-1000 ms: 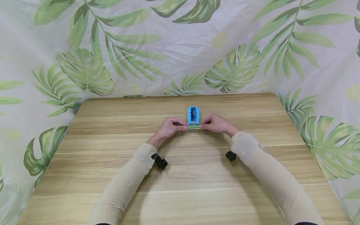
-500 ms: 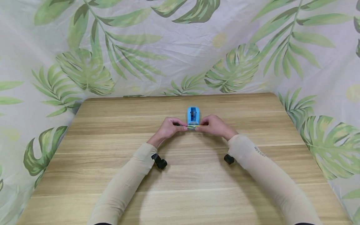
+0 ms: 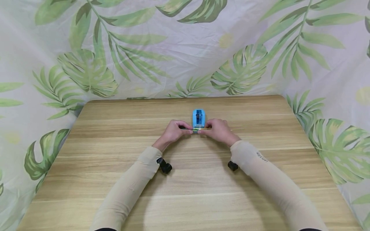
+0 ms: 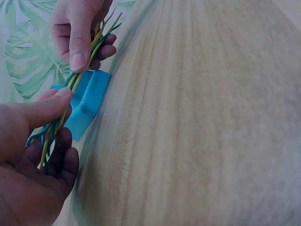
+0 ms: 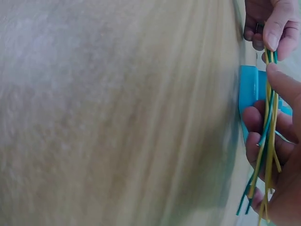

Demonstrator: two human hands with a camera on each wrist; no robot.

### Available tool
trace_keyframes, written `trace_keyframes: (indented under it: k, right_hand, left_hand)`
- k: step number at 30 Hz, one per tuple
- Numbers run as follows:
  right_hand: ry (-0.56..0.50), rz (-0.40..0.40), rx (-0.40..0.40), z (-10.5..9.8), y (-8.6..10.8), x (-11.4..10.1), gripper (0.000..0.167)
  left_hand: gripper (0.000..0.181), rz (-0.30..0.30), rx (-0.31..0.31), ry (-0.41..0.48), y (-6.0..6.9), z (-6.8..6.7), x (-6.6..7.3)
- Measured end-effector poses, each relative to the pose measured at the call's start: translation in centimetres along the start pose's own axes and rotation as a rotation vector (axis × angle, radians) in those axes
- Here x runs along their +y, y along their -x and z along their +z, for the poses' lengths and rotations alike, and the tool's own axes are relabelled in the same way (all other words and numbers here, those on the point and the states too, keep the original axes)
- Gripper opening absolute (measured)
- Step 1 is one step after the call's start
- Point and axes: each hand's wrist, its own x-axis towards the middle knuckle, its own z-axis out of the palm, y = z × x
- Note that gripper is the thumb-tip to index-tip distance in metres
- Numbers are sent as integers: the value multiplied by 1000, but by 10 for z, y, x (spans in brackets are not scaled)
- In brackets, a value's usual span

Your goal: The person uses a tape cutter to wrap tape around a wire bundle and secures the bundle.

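Observation:
A bundle of thin yellow and green wires (image 3: 196, 130) runs between my two hands, just in front of a blue tape dispenser (image 3: 198, 118). My left hand (image 3: 174, 131) pinches the bundle between thumb and fingers. Close to it, my right hand (image 3: 218, 129) pinches the same wires (image 5: 270, 127). In the right wrist view the loose ends spread out below the right thumb across the curled fingers. More strands lie over the left fingers in the left wrist view. Only part of the dispenser (image 4: 89, 96) shows behind the hands there.
The wooden table (image 3: 199, 179) reaches under both forearms. Behind it hangs a pale cloth (image 3: 185, 48) printed with green leaves. Small black wrist cameras (image 3: 164, 166) hang inward from both sleeves, low over the table.
My right hand has slid left along the wires toward the left hand, so the gap between them is smaller. The left hand and the dispenser have hardly moved.

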Motion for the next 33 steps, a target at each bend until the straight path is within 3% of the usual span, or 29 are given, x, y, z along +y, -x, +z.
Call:
trace_keyframes:
  k: [10,14,19,27,33]
  right_hand:
    - [-15,-26,47,5,-1,4,32]
    - [-20,-29,63,7,-1,6,32]
    - [-38,-37,78,8,-1,7,32]
    - [-80,-38,56,5,-1,7,32]
    - [-107,-25,27,3,-1,5,31]
  left_hand:
    - [9,25,-41,-64,3,-2,4]
    - [21,19,-31,-121,0,-2,6]
    - [36,-29,1,-206,-11,1,9]
    - [53,-158,-34,-265,-24,2,20]
    - [63,-187,-49,-305,-29,3,26]
